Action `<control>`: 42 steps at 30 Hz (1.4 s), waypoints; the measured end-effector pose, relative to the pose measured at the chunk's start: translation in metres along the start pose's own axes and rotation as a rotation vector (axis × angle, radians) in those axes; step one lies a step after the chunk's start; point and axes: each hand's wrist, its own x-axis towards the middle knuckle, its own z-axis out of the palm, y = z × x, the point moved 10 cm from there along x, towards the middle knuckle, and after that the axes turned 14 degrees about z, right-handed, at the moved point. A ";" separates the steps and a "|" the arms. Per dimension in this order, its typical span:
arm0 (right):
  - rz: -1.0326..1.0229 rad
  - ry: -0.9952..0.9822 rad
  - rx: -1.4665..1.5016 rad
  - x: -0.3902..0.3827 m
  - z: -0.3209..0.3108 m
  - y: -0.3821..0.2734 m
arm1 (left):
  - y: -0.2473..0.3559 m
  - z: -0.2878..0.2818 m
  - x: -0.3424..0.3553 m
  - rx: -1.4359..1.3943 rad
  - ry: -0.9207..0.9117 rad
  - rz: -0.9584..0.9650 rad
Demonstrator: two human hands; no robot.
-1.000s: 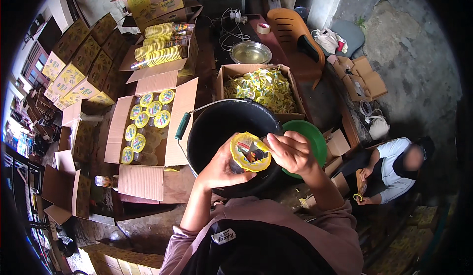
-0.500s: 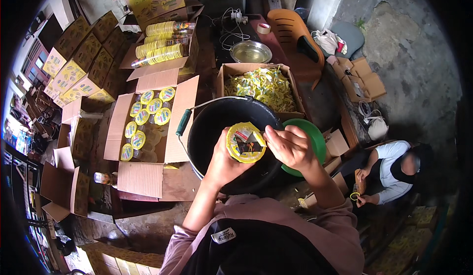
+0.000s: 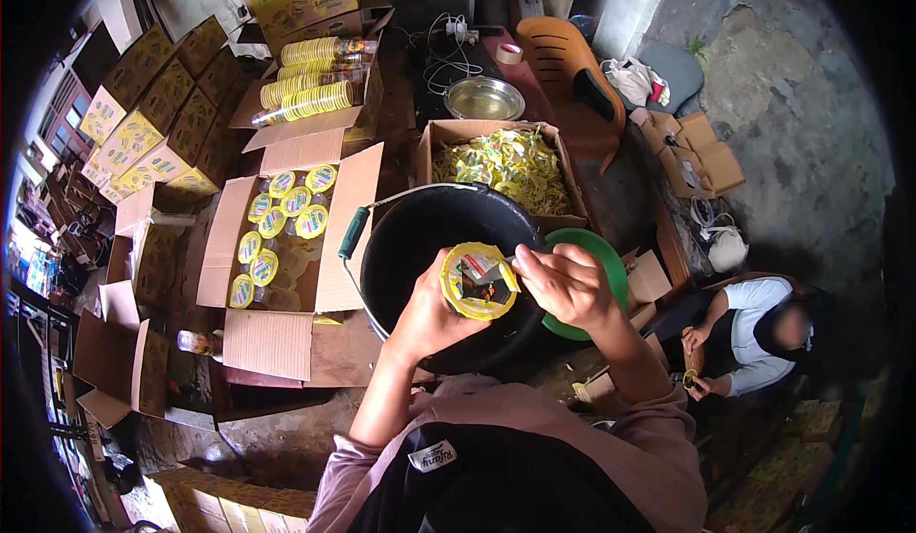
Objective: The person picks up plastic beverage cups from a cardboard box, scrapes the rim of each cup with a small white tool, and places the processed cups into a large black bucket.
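My left hand (image 3: 425,309) grips a cup with a yellow-rimmed lid (image 3: 480,278), held over a large black bucket (image 3: 401,228). The lid is partly torn open, showing a dark interior with small coloured bits. My right hand (image 3: 558,285) is closed at the lid's right edge, its fingertips pinched on something small that I cannot make out. A green basin (image 3: 611,275) sits beside the bucket, under my right hand. Behind the bucket is a cardboard box (image 3: 425,151) piled with crumpled yellow wrappers.
An open box of lidded cups (image 3: 310,216) stands left, stacked cups (image 3: 315,102) behind it, piled cartons (image 3: 138,132) farther left. A steel bowl (image 3: 482,99), cables, tape roll and orange chair (image 3: 563,75) are at back. A seated co-worker (image 3: 759,337) works at lower right.
The cup moved slightly left, then slightly back right, its torn lid now facing up. My right fingertips stay at its right edge, shifted a little. The co-worker's hands moved slightly.
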 end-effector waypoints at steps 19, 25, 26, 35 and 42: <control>-0.018 0.014 0.043 -0.003 -0.008 0.004 | -0.004 0.014 0.001 -0.280 -0.080 -0.041; -0.021 0.013 0.058 0.001 -0.008 0.000 | -0.012 0.029 -0.004 -0.373 -0.172 -0.132; -0.020 0.013 0.056 0.000 -0.007 0.000 | -0.012 0.029 -0.005 -0.373 -0.173 -0.131; -0.005 0.008 0.018 0.000 -0.002 -0.004 | -0.017 0.007 -0.005 -0.291 0.086 -0.066; 0.022 0.024 -0.028 0.004 -0.002 -0.008 | -0.014 -0.002 -0.008 -0.151 0.052 0.003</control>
